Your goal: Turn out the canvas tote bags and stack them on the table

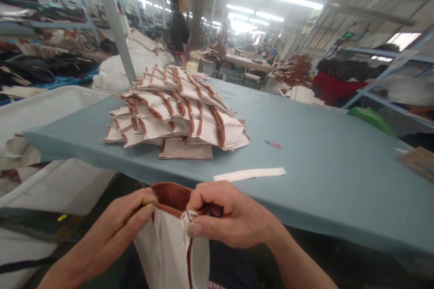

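One cream fabric pouch (169,244), brown-lined rim up. Left hand (124,221) pinches the rim, right hand (233,216) pinches the side seam. White strip (249,174) lies on blue table (322,158).

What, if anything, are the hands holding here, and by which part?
A cream fabric piece, pinched at its brown-lined upper edge by the left hand and the right hand.

Blue-covered table (339,167): stack of brown-trimmed pieces (179,108) beyond left hand (117,226); white strip (249,174) just beyond right hand (233,216); pink-handled tool (275,145) farther out.
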Motion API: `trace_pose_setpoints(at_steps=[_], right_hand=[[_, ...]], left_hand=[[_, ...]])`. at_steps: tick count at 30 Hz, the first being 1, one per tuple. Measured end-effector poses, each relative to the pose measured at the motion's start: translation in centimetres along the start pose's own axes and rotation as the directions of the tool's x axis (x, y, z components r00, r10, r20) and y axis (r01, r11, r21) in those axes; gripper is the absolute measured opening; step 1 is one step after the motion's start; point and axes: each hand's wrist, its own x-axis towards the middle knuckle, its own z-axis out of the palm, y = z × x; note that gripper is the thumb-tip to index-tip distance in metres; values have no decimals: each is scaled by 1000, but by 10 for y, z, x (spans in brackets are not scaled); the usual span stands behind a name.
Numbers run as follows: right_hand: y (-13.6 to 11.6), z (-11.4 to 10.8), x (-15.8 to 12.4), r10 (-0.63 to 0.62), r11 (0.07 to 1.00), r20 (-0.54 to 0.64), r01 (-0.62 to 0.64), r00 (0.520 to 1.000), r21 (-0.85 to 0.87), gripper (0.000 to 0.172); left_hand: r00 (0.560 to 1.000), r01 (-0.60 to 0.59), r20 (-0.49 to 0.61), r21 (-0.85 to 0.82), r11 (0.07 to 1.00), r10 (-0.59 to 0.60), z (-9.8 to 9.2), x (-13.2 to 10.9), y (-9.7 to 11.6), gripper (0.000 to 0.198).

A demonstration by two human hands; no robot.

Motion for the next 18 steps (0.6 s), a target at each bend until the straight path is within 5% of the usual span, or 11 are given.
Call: trace_pose_setpoints(at_steps=[3, 10, 14, 18], right_hand=[[2, 3, 4, -83, 983, 19, 85, 996, -162, 50], [12, 4, 2, -157, 882, 14, 147, 987, -448, 26], [12, 2, -3, -113, 884, 0, 101, 994, -457, 28], [15, 2, -5, -102, 888, 0, 91, 995, -451, 31]], left_hand=[[997, -77, -14, -94, 993, 76, -3, 5, 12, 36], [966, -146, 154, -339, 929, 208, 0, 29, 38, 31], [970, 6, 234, -298, 955, 67, 8, 35, 40, 32], [930, 180, 362, -289, 940, -67, 6, 41, 47, 40]])
